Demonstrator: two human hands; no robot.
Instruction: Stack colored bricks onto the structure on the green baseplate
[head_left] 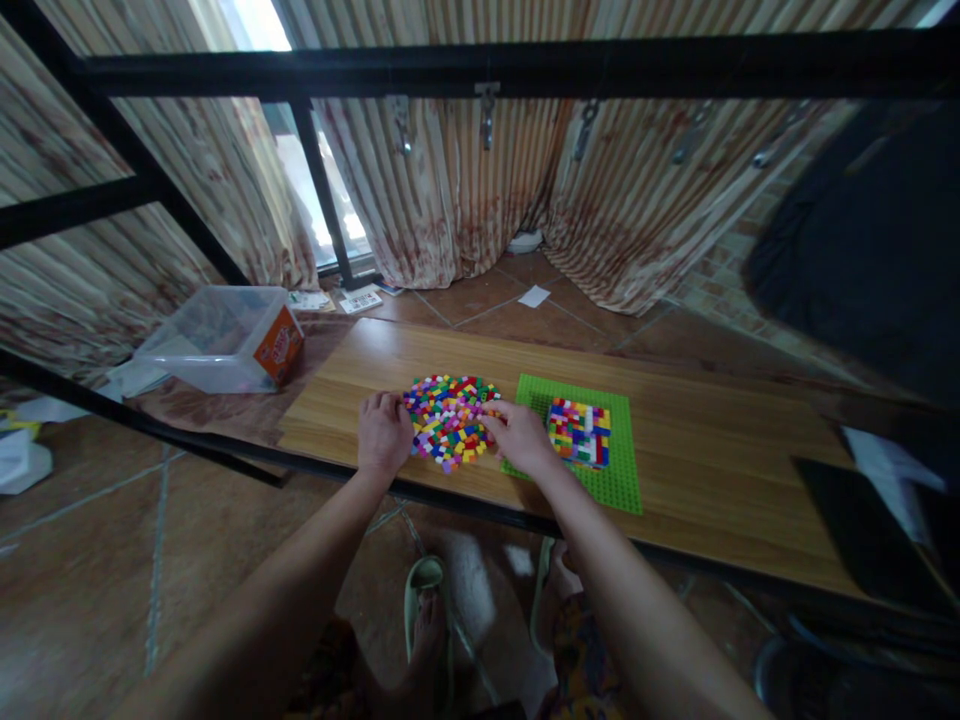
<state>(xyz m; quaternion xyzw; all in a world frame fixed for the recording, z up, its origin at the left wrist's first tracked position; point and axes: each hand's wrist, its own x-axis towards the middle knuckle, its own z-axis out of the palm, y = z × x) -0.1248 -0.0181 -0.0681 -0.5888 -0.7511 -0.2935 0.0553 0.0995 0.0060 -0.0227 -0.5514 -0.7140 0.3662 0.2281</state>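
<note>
bricks [450, 425], small, red, yellow, blue, green, white and pink, lie heaped on the table [720, 460] beside the green plate [621, 490], pointing every way; the heap is roundish, long axis unclear. left hand [384, 437] and right hand [521, 435] curl at its edges, fingers clamped or apart i can't tell.

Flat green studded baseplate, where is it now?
In the head view, the green baseplate lies right of centre on the brown wooden tabletop, just right of the loose multicoloured brick pile and partly hidden by the right hand.
</note>
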